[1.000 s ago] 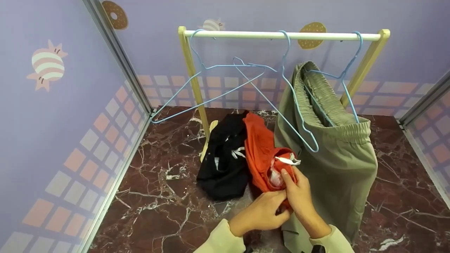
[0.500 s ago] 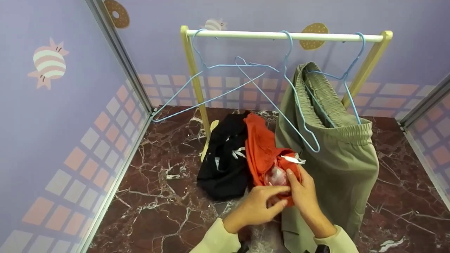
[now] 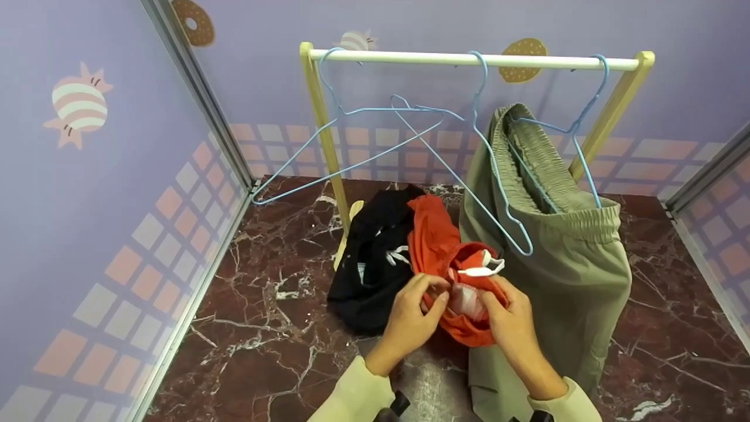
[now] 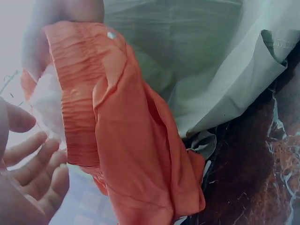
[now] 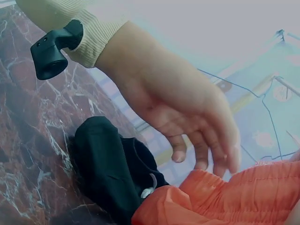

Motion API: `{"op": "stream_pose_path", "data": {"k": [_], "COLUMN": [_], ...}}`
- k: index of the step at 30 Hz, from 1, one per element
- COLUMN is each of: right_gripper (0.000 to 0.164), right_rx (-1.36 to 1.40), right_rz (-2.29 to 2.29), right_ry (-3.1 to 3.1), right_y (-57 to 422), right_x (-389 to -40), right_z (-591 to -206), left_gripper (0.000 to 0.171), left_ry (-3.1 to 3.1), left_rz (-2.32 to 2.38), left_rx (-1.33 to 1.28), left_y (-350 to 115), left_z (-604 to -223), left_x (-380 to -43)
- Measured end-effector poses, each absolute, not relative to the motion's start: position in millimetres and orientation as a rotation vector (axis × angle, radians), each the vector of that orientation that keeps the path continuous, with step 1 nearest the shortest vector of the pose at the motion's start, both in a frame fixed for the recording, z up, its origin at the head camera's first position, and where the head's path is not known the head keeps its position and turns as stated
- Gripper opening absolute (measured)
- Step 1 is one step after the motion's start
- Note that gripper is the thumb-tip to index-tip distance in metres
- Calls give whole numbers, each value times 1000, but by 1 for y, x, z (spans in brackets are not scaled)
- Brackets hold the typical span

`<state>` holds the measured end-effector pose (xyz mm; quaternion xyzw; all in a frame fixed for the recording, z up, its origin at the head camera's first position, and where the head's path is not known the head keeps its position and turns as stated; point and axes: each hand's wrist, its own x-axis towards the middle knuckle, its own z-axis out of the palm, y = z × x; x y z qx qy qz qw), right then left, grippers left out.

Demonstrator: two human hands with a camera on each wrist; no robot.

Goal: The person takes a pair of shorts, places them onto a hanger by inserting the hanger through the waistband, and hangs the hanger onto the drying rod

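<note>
Orange shorts (image 3: 433,228) with a gathered elastic waistband (image 4: 77,93) are held up in front of me. Their waist faces up, showing a pale, whitish patch (image 3: 469,302) inside and a white drawstring (image 3: 477,272). My right hand (image 3: 514,319) pinches the right side of the waistband, thumb toward the inside. My left hand (image 3: 413,313) is at the left side of the opening. In the left wrist view, the left hand (image 4: 33,187) has its fingers loosely bent beside the waistband, gripping nothing. Black drawstring shorts (image 3: 375,264) lie just left of the orange ones.
A wooden rack with a white rod (image 3: 410,57) stands behind. Two bare blue hangers, one wide hanger (image 3: 375,109) and one turned hanger (image 3: 498,176), hang from it. Olive trousers (image 3: 562,281) hang on another hanger at the right, close to my right hand. The floor is dark red marble.
My left hand has come off the near edge of the waistband and moved up and left. The waist opening has spread wider and turned upward. My right hand keeps hold of the shorts.
</note>
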<state>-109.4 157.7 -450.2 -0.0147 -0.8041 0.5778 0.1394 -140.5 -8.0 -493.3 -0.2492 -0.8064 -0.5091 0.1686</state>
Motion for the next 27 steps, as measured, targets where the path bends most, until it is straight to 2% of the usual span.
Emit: {"op": "stream_pose_path", "data": {"k": [7,12,16,27], "right_gripper": [28,24,27,33], "right_rx": [44,136,231,596], "right_rz": [1572,1531,1500,1483], "right_ry": [-2256,-2239,-2212,-2082], "right_y": [154,150,152,161], "right_x": [-101,-91,-91,-93], "right_z": [-430,-405,-403,-401], "left_gripper": [24,48,62,72], "left_ry": [-2379,-2429,-2445,-2484], "left_rz": [-1436,-1528,-1533,-1567], "left_rx": [-605,-533,-501,-423], "left_y": [-9,-10,-11,-16], "left_z": [-497,-500,-504,-506], "left_x": [-142,-141,-142,-143]}}
